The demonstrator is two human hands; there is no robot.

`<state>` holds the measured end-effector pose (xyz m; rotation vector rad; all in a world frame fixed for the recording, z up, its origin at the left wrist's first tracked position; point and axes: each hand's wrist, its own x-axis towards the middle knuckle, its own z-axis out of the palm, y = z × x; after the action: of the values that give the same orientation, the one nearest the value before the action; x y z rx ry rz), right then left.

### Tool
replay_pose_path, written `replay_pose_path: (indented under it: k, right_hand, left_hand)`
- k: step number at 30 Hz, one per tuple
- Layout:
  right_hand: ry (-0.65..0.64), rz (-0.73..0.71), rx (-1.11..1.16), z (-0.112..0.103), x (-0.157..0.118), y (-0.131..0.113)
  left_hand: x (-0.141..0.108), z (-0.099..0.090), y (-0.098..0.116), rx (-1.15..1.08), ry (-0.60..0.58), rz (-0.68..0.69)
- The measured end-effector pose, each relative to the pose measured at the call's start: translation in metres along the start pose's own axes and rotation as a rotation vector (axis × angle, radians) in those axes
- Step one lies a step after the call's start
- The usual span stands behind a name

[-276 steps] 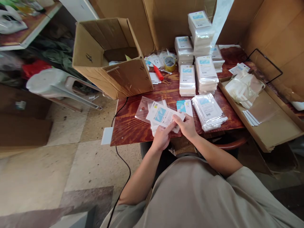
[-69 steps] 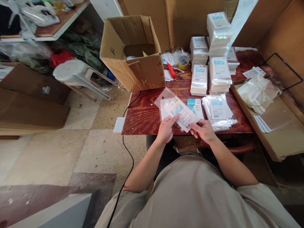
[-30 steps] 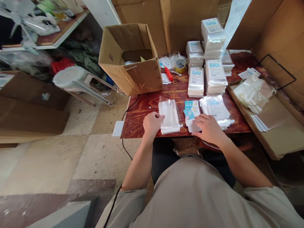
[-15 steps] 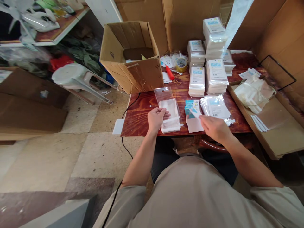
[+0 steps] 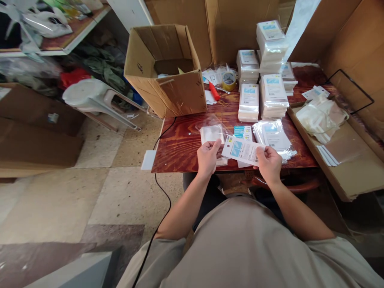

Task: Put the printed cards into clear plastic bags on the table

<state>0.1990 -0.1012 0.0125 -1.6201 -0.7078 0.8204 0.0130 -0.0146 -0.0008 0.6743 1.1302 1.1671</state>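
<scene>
Hands grip one printed card (image 5: 242,150) lying left-right: right hand (image 5: 270,164) its right end, left hand (image 5: 207,157) pinching the clear sleeve (image 5: 212,134) at its left end.

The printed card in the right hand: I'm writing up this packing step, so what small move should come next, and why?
Probably slide the printed card leftward into the clear sleeve that the left hand pinches. The right hand has a grip on the card's right end, its free left end already points at the left hand, and finished bagged cards lie just to the right.
</scene>
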Motion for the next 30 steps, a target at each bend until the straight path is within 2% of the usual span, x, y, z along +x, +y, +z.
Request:
replay_pose_path:
  k: [6,9,13,15,18,20,22,26,28,30]
  right_hand:
    - [0.123,-0.102,0.127,0.016,0.004,0.011]
    - [0.093,-0.166,0.239,0.036,0.01,0.014]
    - [0.013,-0.112,0.34,0.059,0.016,0.013]
    - [-0.093,-0.071,0.346,0.057,0.019,0.011]
    - [-0.432,-0.013,0.332,0.036,0.024,0.006]
    - [-0.558,-0.005,0.274,0.021,0.025,0.001]
    - [-0.493,-0.012,0.189,0.014,0.021,-0.003]
    - [-0.311,-0.049,0.038,0.017,0.01,-0.012]
    - [-0.322,-0.096,0.027,0.016,0.01,-0.017]
    - [-0.327,-0.112,0.035,0.006,0.016,-0.02]
  left_hand:
    - [-0.023,0.003,0.003,0.018,-0.149,-0.062]
    - [-0.033,0.009,-0.001,0.009,-0.228,-0.107]
    - [-0.042,0.017,-0.005,0.01,-0.324,-0.168]
    - [-0.042,0.016,-0.003,0.017,-0.327,-0.157]
    - [-0.035,0.007,0.006,0.048,-0.323,-0.151]
    - [-0.032,0.002,0.011,0.059,-0.34,-0.161]
    - [-0.032,0.001,0.011,0.069,-0.383,-0.184]
    - [-0.036,0.009,0.005,0.103,-0.449,-0.166]
    - [-0.037,0.012,0.002,0.186,-0.531,-0.168]
    - [-0.034,0.011,0.003,0.327,-0.64,-0.193]
